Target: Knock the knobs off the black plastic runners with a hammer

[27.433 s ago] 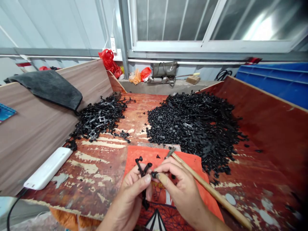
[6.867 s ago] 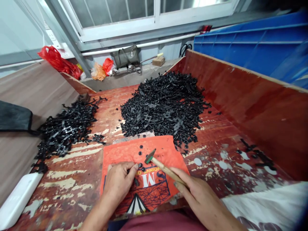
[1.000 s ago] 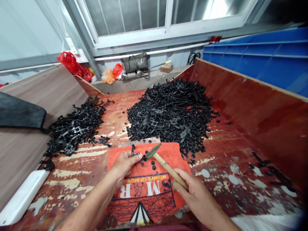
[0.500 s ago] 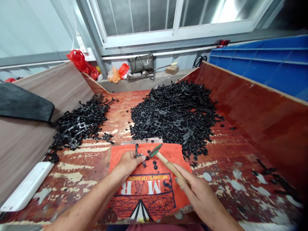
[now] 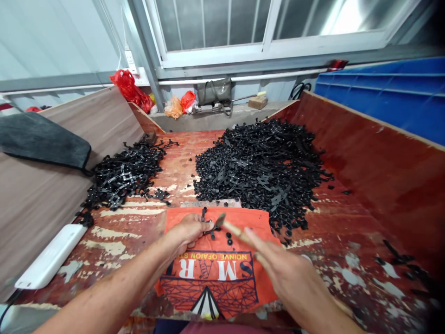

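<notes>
Left hand (image 5: 190,230): curling nearly closed, pinching the jointed black piece (image 5: 204,214) between thumb and fingers
Right hand (image 5: 288,264): closing round the wooden handle (image 5: 239,234), blurring, probably swinging
Worn bench (image 5: 186,155): lying beneath everything, possibly passing on jolts and setting small parts bouncing
Big black pile (image 5: 260,162): spreading at 1 o'clock from the cloth, perhaps spilling strays into the work if shaken
Orange cloth (image 5: 181,306): lying under the left hand, possibly creeping or bunching with repeated knocks, thereby tilting the black piece
Smaller pile (image 5: 127,174): heaping at 10 o'clock from the cloth, probably tangling where arms are crossing
Hammer head (image 5: 220,219): pointing to 10 o'clock from the right hand, hovering or touching (cannot tell), lying just at 3 o'clock from the left thumb; likely bruising that thumb if landing slightly wide
Black piece: sitting near the cloth's 12 o'clock edge, possibly skidding or cracking if struck off-centre or gripped loosely
Loose round caps (image 5: 229,241): resting at 5 o'clock from the hammer head, perhaps rolling off if jarred
</notes>
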